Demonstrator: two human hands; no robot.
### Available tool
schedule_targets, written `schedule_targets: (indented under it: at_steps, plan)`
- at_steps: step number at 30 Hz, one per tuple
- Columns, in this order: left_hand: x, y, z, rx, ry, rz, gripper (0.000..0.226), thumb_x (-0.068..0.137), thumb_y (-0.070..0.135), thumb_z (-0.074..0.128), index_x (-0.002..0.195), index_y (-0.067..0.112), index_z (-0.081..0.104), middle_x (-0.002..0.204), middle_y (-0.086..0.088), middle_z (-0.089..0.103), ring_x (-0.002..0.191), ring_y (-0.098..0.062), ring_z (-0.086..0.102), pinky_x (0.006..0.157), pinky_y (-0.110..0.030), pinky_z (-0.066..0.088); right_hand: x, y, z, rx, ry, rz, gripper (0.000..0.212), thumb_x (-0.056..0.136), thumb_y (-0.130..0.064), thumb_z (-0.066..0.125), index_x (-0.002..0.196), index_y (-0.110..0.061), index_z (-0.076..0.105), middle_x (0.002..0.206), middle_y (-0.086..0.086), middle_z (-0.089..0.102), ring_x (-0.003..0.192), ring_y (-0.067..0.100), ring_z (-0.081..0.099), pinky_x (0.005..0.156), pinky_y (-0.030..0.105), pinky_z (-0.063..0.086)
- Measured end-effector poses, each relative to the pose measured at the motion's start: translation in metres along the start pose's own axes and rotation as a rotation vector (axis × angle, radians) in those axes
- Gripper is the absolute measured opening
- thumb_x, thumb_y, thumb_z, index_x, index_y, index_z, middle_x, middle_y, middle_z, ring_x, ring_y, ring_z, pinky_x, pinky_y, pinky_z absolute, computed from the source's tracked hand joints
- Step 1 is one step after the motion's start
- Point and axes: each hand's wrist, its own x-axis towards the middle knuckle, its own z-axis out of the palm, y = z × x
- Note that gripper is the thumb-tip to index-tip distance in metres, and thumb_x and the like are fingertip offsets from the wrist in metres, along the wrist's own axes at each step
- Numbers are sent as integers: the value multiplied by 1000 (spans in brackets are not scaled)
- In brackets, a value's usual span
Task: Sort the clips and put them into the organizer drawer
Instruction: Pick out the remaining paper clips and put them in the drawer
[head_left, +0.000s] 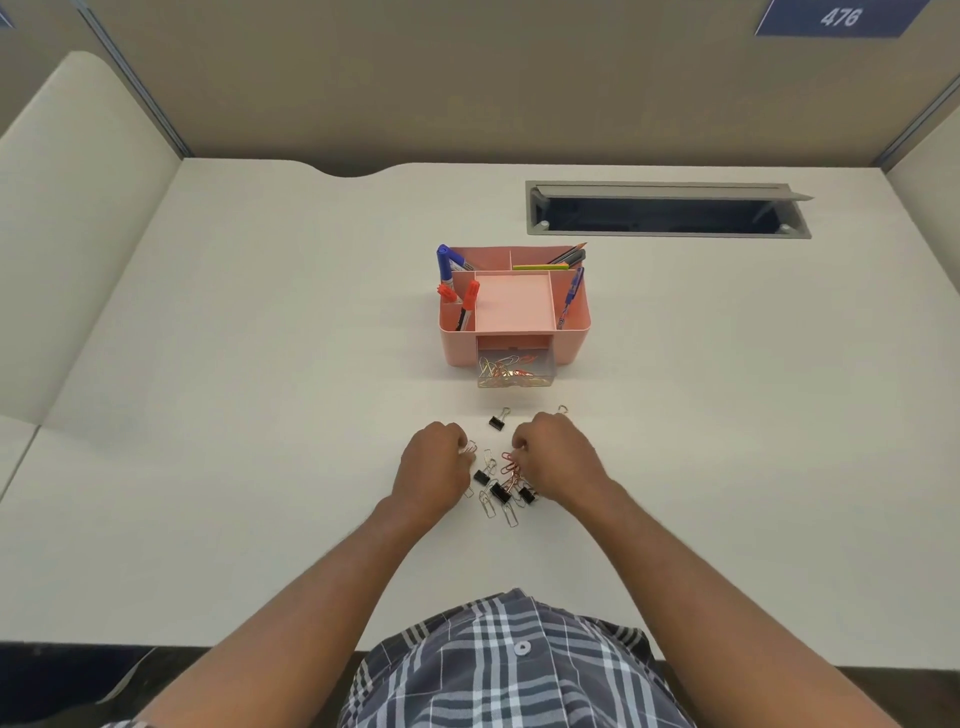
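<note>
A pink desk organizer (457, 345) stands mid-table with its clear drawer (516, 372) pulled out toward me, holding several gold and rose paper clips. In front of it lies a loose pile of paper clips (498, 512) mixed with black binder clips (500, 492). One binder clip (497, 421) lies apart, nearer the drawer. My left hand (434, 465) rests at the pile's left edge, fingertips pinched on a rose paper clip (470, 448). On the pile's right side my right hand (558, 460) has its fingers curled onto the red and rose paper clips (510, 464).
Pens, markers and pencils stand in the organizer's upper compartments (511, 260). A grey cable hatch (667, 210) is open at the back right of the white desk (260, 364). Beige partition walls enclose the desk. A small clip (562, 409) lies just beyond my right hand.
</note>
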Motion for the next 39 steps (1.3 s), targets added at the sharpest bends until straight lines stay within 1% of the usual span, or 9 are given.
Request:
schedule_targets:
  at_steps: [5, 11, 15, 19, 25, 28, 31, 34, 39]
  plan:
    - [0, 6, -2, 28, -3, 1, 12, 90, 24, 62, 90, 13, 67, 98, -5, 62, 93, -25, 59, 75, -36, 50, -4, -8, 19, -68, -15, -41, 19, 93, -25, 57, 99, -9, 66, 103, 9, 60, 104, 30, 50, 76, 39, 48]
    - [1, 10, -6, 44, -36, 14, 14, 83, 11, 53, 80, 11, 66, 91, -5, 63, 86, -26, 60, 71, -37, 52, -3, -8, 19, -31, -32, -47, 16, 90, -19, 58, 76, -12, 55, 94, 11, 59, 97, 31, 50, 71, 36, 43]
    - [-1, 8, -4, 39, -31, 38, 15, 85, 6, 49, 86, 14, 61, 88, -2, 66, 83, -25, 58, 68, -34, 47, -5, -8, 20, -19, -14, -84, 7, 89, -11, 53, 86, -7, 59, 94, 11, 60, 93, 29, 52, 74, 38, 44]
    - [0, 4, -2, 2, 10, 41, 19, 91, 8, 49, 106, 12, 59, 95, -5, 67, 89, -27, 60, 73, -35, 46, -5, -7, 22, 20, -4, -109, 11, 86, -2, 50, 88, -9, 58, 91, 11, 62, 90, 29, 53, 68, 35, 41]
    - [0, 5, -4, 8, -13, 46, 13, 91, 12, 54, 93, 13, 67, 94, -3, 67, 88, -24, 62, 70, -31, 45, -4, -2, 15, 137, -17, -64, 21, 92, -7, 45, 101, -9, 64, 98, 9, 64, 96, 27, 56, 72, 33, 42]
    - [-2, 12, -15, -134, 66, 102, 10, 92, 15, 57, 89, 14, 66, 89, 0, 65, 83, -20, 61, 72, -33, 48, -4, -1, -11, 292, 68, -40, 22, 92, -15, 50, 103, -16, 69, 97, 1, 67, 90, 20, 60, 78, 32, 49]
    - [1, 30, -35, -289, 215, 264, 8, 91, 10, 60, 92, 12, 68, 89, -2, 64, 82, -17, 58, 75, -30, 48, -4, -2, -47, 523, 293, -66, 12, 89, -16, 62, 95, -19, 72, 84, -6, 68, 77, 13, 62, 73, 29, 53]
    - [18, 51, -54, -288, 300, 381, 11, 91, 5, 59, 95, 11, 68, 88, -3, 64, 80, -17, 56, 72, -28, 48, 6, -3, -74, 570, 478, -75, 12, 89, -11, 63, 94, -15, 73, 85, -4, 72, 77, 12, 63, 74, 26, 53]
    - [48, 67, -62, -233, 268, 364, 14, 89, 1, 57, 93, 8, 69, 89, -6, 68, 81, -22, 60, 74, -43, 56, 32, -4, -80, 443, 380, -4, 21, 91, -10, 55, 100, -13, 74, 93, 5, 74, 86, 22, 65, 80, 37, 55]
